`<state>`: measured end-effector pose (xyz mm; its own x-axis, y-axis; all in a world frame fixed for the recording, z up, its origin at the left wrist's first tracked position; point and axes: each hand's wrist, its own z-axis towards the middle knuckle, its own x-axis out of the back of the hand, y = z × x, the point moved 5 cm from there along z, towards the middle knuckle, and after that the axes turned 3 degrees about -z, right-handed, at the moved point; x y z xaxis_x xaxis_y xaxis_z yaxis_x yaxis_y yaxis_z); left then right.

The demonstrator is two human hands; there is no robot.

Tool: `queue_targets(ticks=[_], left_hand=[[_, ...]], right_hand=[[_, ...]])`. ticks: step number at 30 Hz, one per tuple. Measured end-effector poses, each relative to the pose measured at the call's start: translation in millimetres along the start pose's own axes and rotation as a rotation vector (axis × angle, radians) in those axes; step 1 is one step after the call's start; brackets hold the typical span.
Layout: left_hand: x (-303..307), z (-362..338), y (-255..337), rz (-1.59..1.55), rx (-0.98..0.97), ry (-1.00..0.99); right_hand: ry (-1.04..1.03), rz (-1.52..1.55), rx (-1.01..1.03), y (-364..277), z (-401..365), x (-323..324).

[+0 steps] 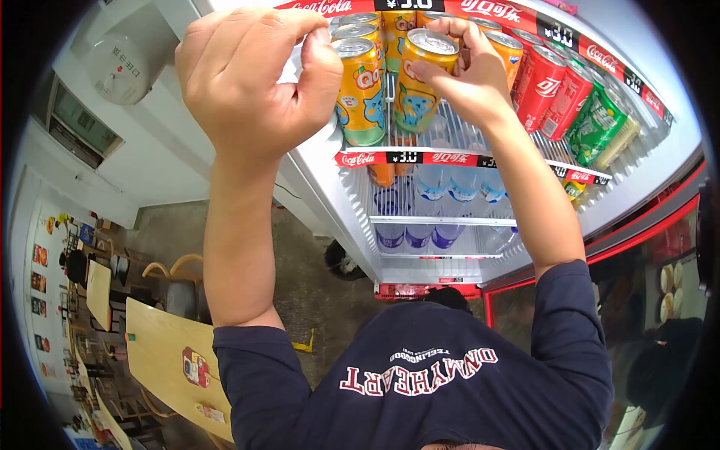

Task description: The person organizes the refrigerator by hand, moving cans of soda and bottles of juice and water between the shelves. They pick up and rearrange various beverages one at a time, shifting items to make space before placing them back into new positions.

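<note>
Near the top centre, my right hand (pixel 476 79) wraps round a yellow and orange can (pixel 420 94) with a blue cat picture, held upright above the front of the cooler shelf. To its left stands a similar yellow can (pixel 361 97), its silver top facing up. My left hand (pixel 259 82) is raised at the upper left with thumb and forefinger pressed together and the other fingers curled. Whatever it holds, if anything, is hidden. More yellow cans (pixel 397 34) stand in rows behind.
Red cans (pixel 538 86) and green cans (pixel 598 124) fill the shelf's right side. Bottles (pixel 433 180) stand lower down. The cooler's red-framed door (pixel 600 247) is open at the right. Wooden tables (pixel 169 345) and chairs are at the lower left.
</note>
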<state>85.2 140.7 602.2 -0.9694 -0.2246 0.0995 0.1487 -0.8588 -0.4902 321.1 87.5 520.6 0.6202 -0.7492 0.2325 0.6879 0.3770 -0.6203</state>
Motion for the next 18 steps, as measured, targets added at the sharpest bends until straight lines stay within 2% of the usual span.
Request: queue_targets(ticks=[2, 5, 12, 14, 18], left_hand=[[-1.4, -1.9, -1.6, 0.013, -0.003, 0.023], [-1.5, -0.6, -0.4, 0.021, 0.019, -0.006], [-0.7, -1.2, 0.4, 0.024, 0.032, -0.002], [-0.7, -1.2, 0.0, 0.014, 0.025, 0.014], [-0.3, -1.8, -0.1, 0.013, 0.033, 0.016]], right_hand=[[-0.079, 0.232, 0.030, 4.6, -2.1, -2.1], [-0.102, 0.080, 0.080, 7.9, -3.3, -6.5], [-0.216, -0.026, -0.028, 2.3, -2.0, -14.0], [-0.223, -0.144, -0.019, -5.4, -2.8, -11.8], [-0.190, -0.611, 0.219, -27.1, 2.7, -6.3]])
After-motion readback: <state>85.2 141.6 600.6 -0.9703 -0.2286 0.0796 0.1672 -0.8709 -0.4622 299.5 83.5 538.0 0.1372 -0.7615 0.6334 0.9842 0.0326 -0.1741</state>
